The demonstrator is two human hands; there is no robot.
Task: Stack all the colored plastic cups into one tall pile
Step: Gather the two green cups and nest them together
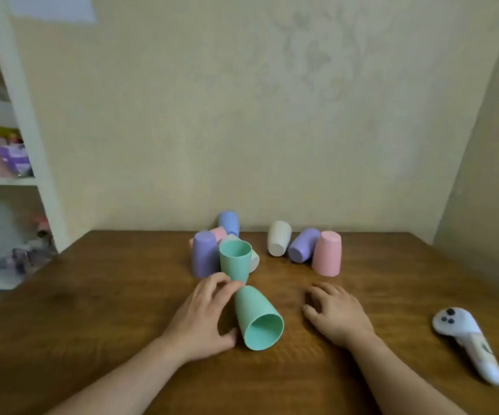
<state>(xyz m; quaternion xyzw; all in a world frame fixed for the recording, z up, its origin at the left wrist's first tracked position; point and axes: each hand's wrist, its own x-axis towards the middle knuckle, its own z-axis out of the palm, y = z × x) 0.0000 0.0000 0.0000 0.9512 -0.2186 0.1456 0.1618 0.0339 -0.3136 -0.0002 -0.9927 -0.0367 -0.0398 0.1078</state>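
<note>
Left hand (203,319) curled loosely against a mint cup lying on its side (255,319), mouth toward the camera, thumb by the rim, fingertips near the base; no firm grasp. Right hand (336,313) empty, fingers bent, resting on the wooden table (92,295). Farther back, an upright mint cup (235,260) beside an inverted purple cup (204,257). Beyond to the right, white cup (278,238), tipped lilac cup (303,245), inverted pink cup (326,253). White controller (470,344) at near right.

A home room: wallpapered wall (242,115), cluttered white shelves (5,181), wooden table (92,295).
</note>
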